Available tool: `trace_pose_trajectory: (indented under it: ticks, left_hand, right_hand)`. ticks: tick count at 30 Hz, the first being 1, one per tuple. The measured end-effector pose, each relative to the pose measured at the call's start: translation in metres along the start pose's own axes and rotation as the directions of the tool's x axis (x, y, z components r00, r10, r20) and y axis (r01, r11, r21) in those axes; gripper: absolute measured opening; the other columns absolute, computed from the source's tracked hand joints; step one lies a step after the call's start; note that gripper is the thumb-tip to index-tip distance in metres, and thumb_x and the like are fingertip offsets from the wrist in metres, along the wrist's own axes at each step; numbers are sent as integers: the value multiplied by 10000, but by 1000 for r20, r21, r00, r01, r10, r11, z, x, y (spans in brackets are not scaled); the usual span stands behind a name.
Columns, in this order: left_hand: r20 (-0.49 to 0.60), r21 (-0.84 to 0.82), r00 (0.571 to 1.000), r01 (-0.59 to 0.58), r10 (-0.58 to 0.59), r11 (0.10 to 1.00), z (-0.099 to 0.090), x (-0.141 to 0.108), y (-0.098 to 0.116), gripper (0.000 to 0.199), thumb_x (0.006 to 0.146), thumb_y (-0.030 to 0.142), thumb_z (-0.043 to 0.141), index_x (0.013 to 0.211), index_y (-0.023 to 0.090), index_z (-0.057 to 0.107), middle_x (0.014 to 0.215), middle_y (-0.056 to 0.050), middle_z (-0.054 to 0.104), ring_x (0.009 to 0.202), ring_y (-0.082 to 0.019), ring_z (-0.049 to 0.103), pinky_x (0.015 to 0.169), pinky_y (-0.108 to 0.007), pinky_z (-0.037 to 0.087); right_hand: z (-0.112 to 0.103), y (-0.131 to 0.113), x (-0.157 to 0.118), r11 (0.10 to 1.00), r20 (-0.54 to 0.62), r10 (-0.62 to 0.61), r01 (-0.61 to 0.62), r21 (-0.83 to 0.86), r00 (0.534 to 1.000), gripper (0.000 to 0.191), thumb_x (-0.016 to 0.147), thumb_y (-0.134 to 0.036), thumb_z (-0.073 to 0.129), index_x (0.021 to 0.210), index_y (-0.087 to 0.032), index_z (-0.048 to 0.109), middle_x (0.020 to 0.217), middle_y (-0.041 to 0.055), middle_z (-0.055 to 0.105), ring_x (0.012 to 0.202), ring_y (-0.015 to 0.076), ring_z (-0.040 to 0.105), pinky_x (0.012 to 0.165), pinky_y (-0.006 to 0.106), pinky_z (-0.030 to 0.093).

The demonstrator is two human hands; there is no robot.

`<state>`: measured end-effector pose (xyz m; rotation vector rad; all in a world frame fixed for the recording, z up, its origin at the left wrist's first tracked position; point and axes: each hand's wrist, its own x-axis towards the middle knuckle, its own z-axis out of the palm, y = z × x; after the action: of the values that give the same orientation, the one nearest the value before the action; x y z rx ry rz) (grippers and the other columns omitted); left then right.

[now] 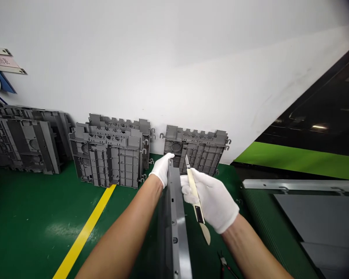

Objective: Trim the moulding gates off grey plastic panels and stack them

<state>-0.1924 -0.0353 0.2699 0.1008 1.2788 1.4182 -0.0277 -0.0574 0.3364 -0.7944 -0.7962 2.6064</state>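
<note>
In white fabric gloves, my left hand point(162, 168) grips the top corner of a long dark grey panel point(174, 228) that stands on edge and runs down towards me. My right hand point(208, 197) is shut around a cream utility knife point(199, 215), just right of the panel. The knife's narrow metal blade point(187, 162) points up and sits close to the panel's top end. I cannot tell whether it touches the panel. The panel's lower end passes out of view at the bottom.
Stacks of grey moulded plastic frames point(106, 153) lean on the white wall point(133, 58), with another frame point(194, 149) just behind my hands. Small black-handled pliers point(223, 263) lie on the green floor point(26, 201), near a yellow line point(84, 232). A metal-edged grey sheet point(317, 221) lies at right.
</note>
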Motion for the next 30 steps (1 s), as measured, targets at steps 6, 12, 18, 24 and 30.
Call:
trace_pose_trajectory:
  ticks: [6,12,18,24,30]
  left_hand:
    - [112,-60,994,-1,8,998,-18,-3,-18,519,678,647,711,587,204,457,468,46,425,399,-111,411,417,-256,348]
    - [235,163,872,-471,430,867,-35,-4,-19,333,802,408,623,588,167,542,649,-3,560,575,-118,481,589,-265,374]
    - [319,227,836,-525,447,820,-40,1,-4,269,784,303,607,568,172,516,614,21,513,629,-130,450,687,-281,356]
    - [334,168,863,-450,379,877,-38,1,-4,336,784,405,654,607,178,482,624,45,474,622,-116,395,667,-273,346]
    - [370,214,881,-390,295,896,-44,0,1,303,802,396,632,632,170,523,670,24,529,679,-133,471,712,-280,382]
  right_hand:
    - [-42,24,18,977,-123,-119,95,-189,985,375,932,-524,480,925,-170,602,757,25,588,480,81,401,425,219,292]
    - [-62,-2,4,509,-10,-253,125,-852,967,453,946,-595,415,791,-196,565,630,-25,486,557,114,405,541,257,348]
    - [-22,-25,20,-165,89,-311,38,-986,946,494,983,-585,299,700,-225,483,626,-34,516,593,130,466,587,269,337]
    - [-11,-26,45,-615,172,-375,-105,-782,911,484,997,-548,268,785,-253,590,659,-7,637,586,164,577,526,282,283]
    - [-6,-23,39,-754,211,-382,-171,-635,900,544,990,-576,222,736,-277,599,565,-14,616,530,182,585,486,279,198]
